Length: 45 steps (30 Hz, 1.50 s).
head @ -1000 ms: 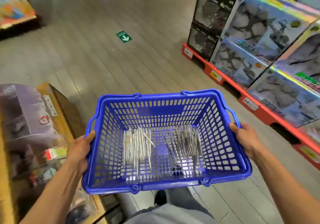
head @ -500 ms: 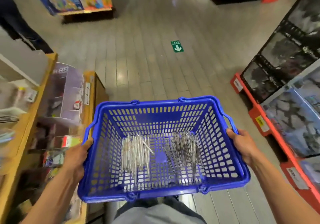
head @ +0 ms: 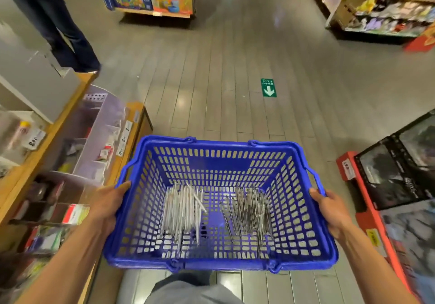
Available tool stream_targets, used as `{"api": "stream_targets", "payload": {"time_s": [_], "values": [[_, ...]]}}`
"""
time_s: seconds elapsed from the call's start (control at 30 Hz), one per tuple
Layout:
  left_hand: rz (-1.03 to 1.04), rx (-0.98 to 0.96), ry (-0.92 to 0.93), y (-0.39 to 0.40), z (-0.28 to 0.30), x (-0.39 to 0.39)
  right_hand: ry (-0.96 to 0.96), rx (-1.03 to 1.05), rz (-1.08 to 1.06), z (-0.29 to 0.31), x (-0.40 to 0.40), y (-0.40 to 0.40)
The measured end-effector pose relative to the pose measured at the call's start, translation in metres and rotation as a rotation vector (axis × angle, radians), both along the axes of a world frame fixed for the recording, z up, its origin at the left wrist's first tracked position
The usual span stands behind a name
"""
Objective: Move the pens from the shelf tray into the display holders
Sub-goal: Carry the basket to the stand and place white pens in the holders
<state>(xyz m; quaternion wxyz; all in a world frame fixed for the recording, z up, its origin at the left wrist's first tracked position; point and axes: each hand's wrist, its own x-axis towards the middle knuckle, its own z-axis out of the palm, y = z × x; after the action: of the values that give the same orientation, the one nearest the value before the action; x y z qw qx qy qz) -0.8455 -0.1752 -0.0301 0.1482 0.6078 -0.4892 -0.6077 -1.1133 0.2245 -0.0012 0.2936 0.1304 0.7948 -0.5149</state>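
Grey plank shop floor [head: 235,73] is lying ahead, shelving [head: 70,139] at left. Left hand [head: 107,206] and right hand [head: 330,212] are each curling their grip over a side rim of the blue basket [head: 221,165]; white pens [head: 181,209] and dark pens [head: 250,207] are lying in two bundles on its bottom.

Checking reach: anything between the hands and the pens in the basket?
Nothing covers the pens; the basket is open on top. But the left hand and right hand both grip its rim, so neither is free.
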Motion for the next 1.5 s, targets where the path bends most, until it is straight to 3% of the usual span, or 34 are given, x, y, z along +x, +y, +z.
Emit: {"api": "stream_targets", "payload": {"time_s": [0.1, 0.47, 0.83, 1.2, 1.5], "values": [[-0.024, 0.071, -0.007, -0.035, -0.001, -0.048, -0.031, 0.014, -0.022, 0.003, -0.044, -0.028], [-0.074, -0.016, 0.003, -0.157, 0.02, -0.224, 0.025, 0.007, -0.085, 0.021, -0.189, -0.125], [0.022, -0.029, -0.042, -0.254, 0.013, -0.38, 0.031, 0.002, 0.032, -0.022, -0.388, -0.252], [0.271, -0.022, -0.041, -0.34, 0.018, -0.483, 0.028, 0.047, 0.314, 0.004, -0.583, -0.42], [0.354, 0.053, 0.002, -0.456, -0.008, -0.555, 0.04, 0.09, 0.406, 0.003, -0.681, -0.577]]}}
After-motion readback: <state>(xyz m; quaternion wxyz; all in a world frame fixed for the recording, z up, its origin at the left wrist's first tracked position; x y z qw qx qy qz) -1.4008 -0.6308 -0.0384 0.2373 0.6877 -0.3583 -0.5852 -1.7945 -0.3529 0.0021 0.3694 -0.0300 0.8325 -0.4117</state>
